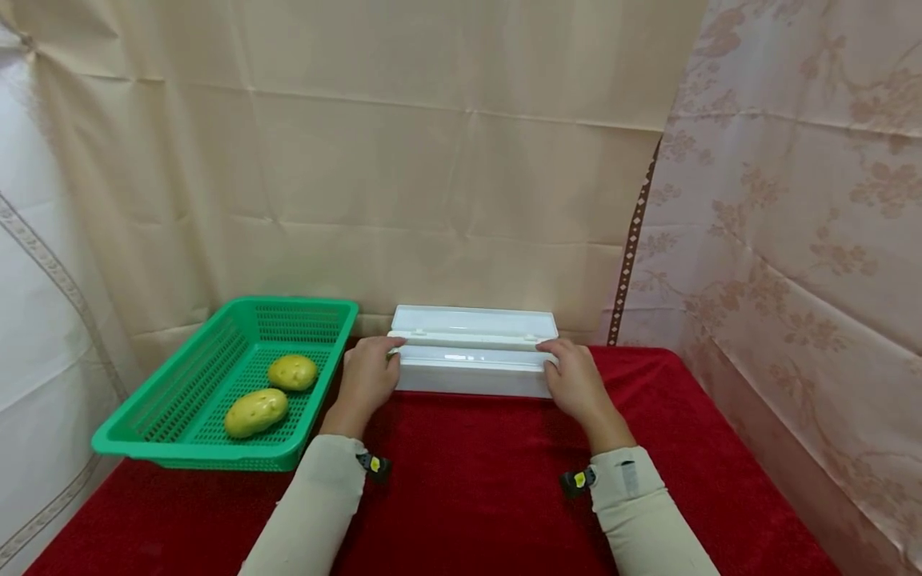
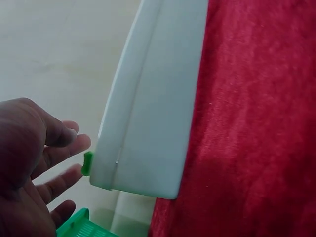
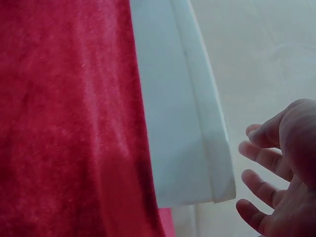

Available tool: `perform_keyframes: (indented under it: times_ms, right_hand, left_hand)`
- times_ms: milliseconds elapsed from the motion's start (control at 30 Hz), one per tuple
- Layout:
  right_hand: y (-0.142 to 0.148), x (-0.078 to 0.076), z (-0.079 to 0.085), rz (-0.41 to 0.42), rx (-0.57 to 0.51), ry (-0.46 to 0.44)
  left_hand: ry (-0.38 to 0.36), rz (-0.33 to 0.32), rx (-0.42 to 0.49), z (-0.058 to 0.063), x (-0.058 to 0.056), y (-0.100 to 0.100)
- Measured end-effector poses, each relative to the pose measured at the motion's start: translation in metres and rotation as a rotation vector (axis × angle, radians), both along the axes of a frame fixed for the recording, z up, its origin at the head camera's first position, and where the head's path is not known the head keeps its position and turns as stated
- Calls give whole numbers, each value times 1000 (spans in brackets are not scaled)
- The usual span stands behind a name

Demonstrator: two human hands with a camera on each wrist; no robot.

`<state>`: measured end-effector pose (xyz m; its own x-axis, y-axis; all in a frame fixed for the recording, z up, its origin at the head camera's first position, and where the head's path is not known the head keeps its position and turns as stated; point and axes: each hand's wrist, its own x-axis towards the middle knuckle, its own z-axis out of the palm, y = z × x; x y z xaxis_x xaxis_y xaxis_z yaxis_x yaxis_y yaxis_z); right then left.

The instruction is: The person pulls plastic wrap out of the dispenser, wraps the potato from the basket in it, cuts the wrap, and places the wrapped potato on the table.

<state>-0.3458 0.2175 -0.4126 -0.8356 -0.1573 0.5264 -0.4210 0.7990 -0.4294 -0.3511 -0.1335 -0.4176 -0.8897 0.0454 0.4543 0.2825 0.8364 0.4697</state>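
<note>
A long white plastic box stands across the back of the table, its white lid tilted up behind it. My left hand is at the box's left end, near a small green tab that juts from that end. At the right end is my right hand. In both wrist views the fingers are loosely bent and spread, with a gap between them and the box. Neither palm holds anything. The inside of the box is only partly seen in the head view.
To the left, a green plastic basket holds two yellow potatoes, one potato nearer and another potato behind. Red cloth covers the table. A beige curtain hangs right behind the box, and a patterned curtain on the right.
</note>
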Motion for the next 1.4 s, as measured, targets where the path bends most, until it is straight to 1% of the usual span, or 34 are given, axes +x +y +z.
perform_keyframes:
  times_ms: [67,200,367,500,667,767,900,967,1133,1200,1300,1400]
  right_hand:
    - [-1,0,-1,-8,27,2]
    - [-2,0,-3,-17,57,-11]
    - [-2,2,-5,-32,57,-58]
    - [-5,3,-8,-45,67,-75]
    - [-7,6,-14,-66,72,-98]
    - [-8,5,-16,-68,78,-71]
    - [-8,0,-15,-69,99,-10]
    - [-6,-1,-15,-77,105,3]
    - [-4,-1,-13,-96,71,-30]
    - [-4,-1,-13,-100,52,-47]
    - [-5,-2,-14,-101,36,-54]
    - [-6,-2,-15,-103,17,-39]
  left_hand:
    - [0,10,-33,-2,-1,1]
    - [5,14,-59,-4,-2,1]
    - [28,4,-75,-5,-3,2]
    - [49,6,-90,-8,-1,0]
    - [43,1,-122,-14,1,-2]
    - [51,-4,-138,-15,0,-1]
    - [64,-7,-147,-12,-3,1]
    - [53,-7,-153,-11,-4,2]
    - [34,4,-159,-10,-5,5]
    - [39,7,-164,-10,-5,6]
    - [63,9,-188,-11,-4,6]
    - [92,20,-216,-11,-3,4]
